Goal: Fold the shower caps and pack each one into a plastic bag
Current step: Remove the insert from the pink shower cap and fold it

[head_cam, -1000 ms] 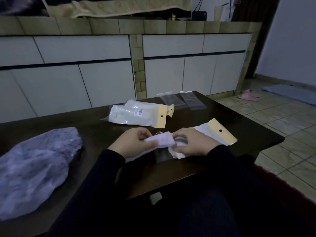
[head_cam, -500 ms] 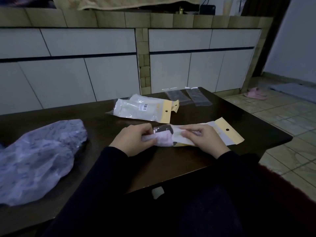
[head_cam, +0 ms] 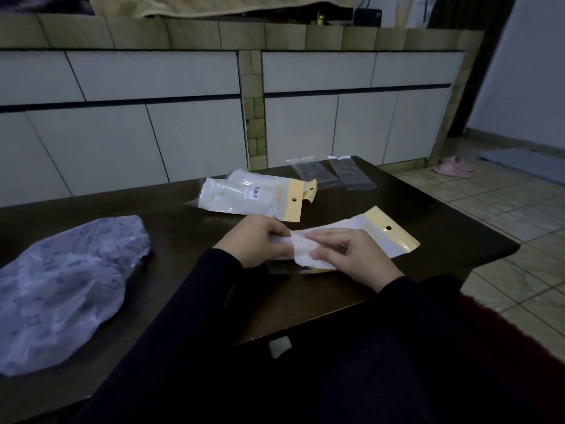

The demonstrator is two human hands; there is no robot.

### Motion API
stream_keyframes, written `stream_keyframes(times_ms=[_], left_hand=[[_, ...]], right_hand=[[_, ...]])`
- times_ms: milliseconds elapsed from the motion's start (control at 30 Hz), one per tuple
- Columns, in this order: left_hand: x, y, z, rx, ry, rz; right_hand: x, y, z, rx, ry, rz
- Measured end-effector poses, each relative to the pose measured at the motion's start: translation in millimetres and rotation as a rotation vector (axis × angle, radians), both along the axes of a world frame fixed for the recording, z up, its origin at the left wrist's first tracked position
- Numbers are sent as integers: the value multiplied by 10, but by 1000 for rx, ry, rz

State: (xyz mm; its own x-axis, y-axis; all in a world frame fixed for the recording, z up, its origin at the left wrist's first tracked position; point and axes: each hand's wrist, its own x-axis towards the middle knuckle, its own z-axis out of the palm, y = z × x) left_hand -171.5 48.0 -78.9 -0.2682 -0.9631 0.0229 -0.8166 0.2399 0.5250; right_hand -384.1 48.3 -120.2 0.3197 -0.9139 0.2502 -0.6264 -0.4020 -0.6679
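Observation:
A plastic bag (head_cam: 383, 232) with a yellow hang-tab lies on the dark table (head_cam: 443, 228) in front of me. My left hand (head_cam: 255, 244) grips a folded pale shower cap (head_cam: 282, 241) at the bag's open left end, most of the cap being inside the bag. My right hand (head_cam: 351, 255) presses on the bag over the cap, fingers holding the bag's mouth. Two packed bags (head_cam: 250, 198) with yellow tabs lie just beyond my hands. A loose purple patterned shower cap (head_cam: 61, 286) lies spread at the table's left.
Two flat clear bags (head_cam: 330, 171) lie at the table's far edge. White cabinet doors (head_cam: 183, 133) stand behind the table. Tiled floor (head_cam: 504, 215) with pink slippers (head_cam: 454, 166) lies to the right. My dark-sleeved arms fill the near foreground.
The folded cap has gone further into the bag. My right hand shifted left over the bag, and my left hand pushed the cap rightwards. The view rose slightly.

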Motion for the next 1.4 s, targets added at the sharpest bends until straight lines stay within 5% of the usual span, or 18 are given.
stream_keyframes(times_ms=[200, 333, 600, 900, 1267, 1400], left_hand=[[106, 79, -36, -19, 234, 91], [343, 80, -144, -85, 157, 222], [155, 20, -226, 13, 549, 399], [179, 91, -265, -111, 467, 451], [-86, -1, -247, -27, 388, 250], [-6, 28, -268, -6, 485, 246]], right_hand=[[8, -2, 9, -27, 49, -108], [76, -48, 12, -41, 49, -125], [161, -38, 33, -134, 190, -125], [155, -48, -10, -147, 375, -255], [125, -37, 37, -125, 355, -203], [83, -72, 79, -72, 289, -192]])
